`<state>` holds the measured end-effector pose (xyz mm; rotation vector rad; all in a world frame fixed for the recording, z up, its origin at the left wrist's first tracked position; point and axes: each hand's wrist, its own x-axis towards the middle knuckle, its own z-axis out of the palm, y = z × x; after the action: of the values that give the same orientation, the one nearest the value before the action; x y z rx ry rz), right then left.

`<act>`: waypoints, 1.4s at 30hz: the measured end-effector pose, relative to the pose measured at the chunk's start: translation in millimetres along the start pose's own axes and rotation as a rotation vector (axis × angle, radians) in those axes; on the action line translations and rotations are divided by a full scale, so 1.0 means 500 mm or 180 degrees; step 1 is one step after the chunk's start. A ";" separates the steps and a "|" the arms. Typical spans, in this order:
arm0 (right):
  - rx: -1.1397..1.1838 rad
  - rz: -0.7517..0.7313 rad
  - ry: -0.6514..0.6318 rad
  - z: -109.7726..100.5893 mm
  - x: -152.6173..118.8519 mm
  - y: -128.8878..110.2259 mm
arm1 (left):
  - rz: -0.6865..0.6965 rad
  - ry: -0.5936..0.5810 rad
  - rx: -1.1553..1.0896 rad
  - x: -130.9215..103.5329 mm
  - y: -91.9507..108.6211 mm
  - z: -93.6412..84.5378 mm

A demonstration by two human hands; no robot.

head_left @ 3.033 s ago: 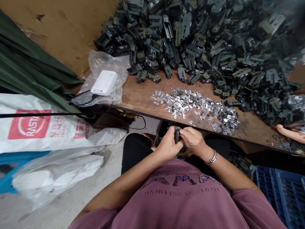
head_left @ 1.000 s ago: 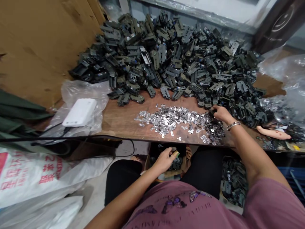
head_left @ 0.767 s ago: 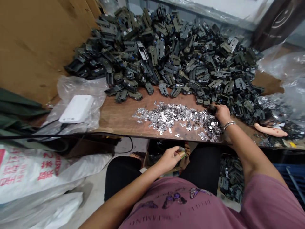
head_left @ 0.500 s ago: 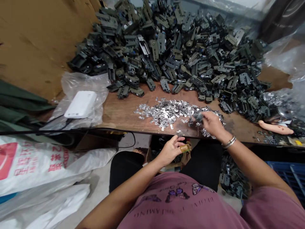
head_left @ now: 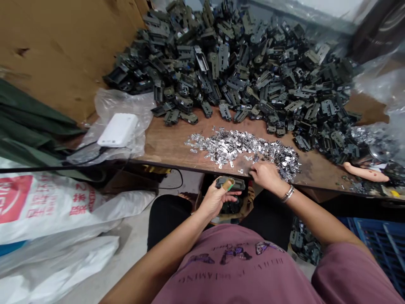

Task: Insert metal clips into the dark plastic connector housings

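Observation:
My left hand (head_left: pixel 215 198) is closed around a dark grey slotted part (head_left: pixel 238 183), held just off the table's front edge above my lap. Its thumb wears a yellow-brown cover (head_left: pixel 227 185) with a bit of green at the tip. My right hand (head_left: pixel 266 175), with a silver bracelet (head_left: pixel 287 194) at the wrist, is pinched at the table edge beside the small shiny metal pieces (head_left: pixel 232 145). Whatever sits between those fingertips is hidden. Below my left hand, an open box (head_left: pixel 249 198) contains more dark parts.
A large heap of dark grey parts (head_left: pixel 240 80) covers the back of the wooden table (head_left: pixel 167 145). On the left, a white device (head_left: pixel 118 130) with a cable lies on plastic film. At right are a flesh-coloured curved object (head_left: pixel 365 172) and a blue crate (head_left: pixel 379 245).
My right hand has moved left and towards me from the metal pieces, and the dark grey item it held no longer shows there. My left hand now holds a dark grey part, turned lengthwise.

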<state>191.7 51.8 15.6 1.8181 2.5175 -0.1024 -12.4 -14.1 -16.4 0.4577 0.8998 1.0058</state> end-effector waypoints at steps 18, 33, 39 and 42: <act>0.1428 -0.0287 0.0519 0.022 0.005 -0.016 | 0.0424 0.0245 0.0992 -0.021 0.013 -0.003; 0.2265 -0.0978 0.0232 -0.057 -0.101 -0.040 | 0.1032 -0.0246 0.2179 -0.044 0.015 -0.002; 0.1967 -0.1640 0.0746 -0.010 -0.125 -0.064 | 0.0932 -0.0191 0.2119 -0.051 0.014 -0.005; 0.2563 -0.1148 0.0962 0.006 -0.126 -0.069 | 0.0954 -0.0070 0.2113 -0.052 0.017 -0.006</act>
<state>178.6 -18.7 17.8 1.5969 3.3101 -1.0629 -25.1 -33.1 -0.9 1.1880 1.1629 0.9502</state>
